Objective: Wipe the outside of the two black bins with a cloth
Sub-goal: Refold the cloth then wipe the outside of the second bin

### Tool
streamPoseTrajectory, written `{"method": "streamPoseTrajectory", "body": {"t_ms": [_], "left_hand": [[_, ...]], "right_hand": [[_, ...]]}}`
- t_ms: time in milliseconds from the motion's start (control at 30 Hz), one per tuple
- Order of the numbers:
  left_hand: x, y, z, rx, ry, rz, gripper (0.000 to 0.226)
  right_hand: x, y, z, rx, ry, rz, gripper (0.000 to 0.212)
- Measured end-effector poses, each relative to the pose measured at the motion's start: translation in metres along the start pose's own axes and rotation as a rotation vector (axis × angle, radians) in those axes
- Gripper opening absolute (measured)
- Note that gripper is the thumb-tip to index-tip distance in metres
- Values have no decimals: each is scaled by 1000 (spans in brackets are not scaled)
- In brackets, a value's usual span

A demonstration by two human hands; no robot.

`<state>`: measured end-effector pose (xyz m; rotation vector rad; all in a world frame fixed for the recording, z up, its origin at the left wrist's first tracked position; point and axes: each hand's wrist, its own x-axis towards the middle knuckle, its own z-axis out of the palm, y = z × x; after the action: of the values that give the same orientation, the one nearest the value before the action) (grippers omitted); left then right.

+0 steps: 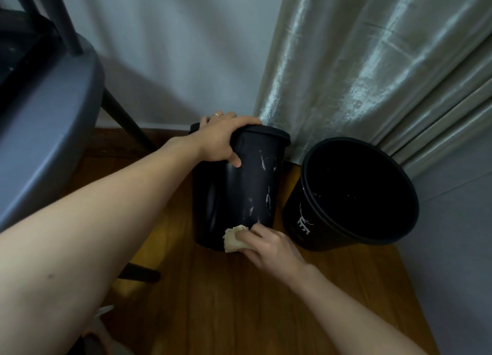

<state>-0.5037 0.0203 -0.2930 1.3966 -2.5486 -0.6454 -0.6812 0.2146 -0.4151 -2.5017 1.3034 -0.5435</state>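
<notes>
The left bin (pixel 247 184) is black with a lipped rim, its side streaked with pale scuffs; it stands on the wooden floor. A crumpled cream cloth (pixel 235 238) presses against its lower wall, near the base. The right bin (pixel 346 195), also black, stands just beside it, its open mouth toward the camera, with a white mark on its side.

Left arm extended forward, left hand (pixel 222 139) arched palm-down with fingers curled over and thumb pressed downward, ring on one finger; right hand (pixel 269 245) lower, knuckles up, fingers apparently curled in a pinch, forearm angled from lower right.
</notes>
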Motion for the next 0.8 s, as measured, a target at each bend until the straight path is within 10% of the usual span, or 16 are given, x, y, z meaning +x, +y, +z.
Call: {"method": "streamPoseTrajectory", "body": {"t_ms": [300,567,800], "left_hand": [[2,2,3,81,-6,23,98],[-1,1,3,76,-12,44,98],[0,1,3,103,-19,50,101]], "right_hand": [[41,7,-31,-16,256,186,36],[12,9,-17,-80,-37,-102,26],[52,10,-43,-49,260,189,36]]}}
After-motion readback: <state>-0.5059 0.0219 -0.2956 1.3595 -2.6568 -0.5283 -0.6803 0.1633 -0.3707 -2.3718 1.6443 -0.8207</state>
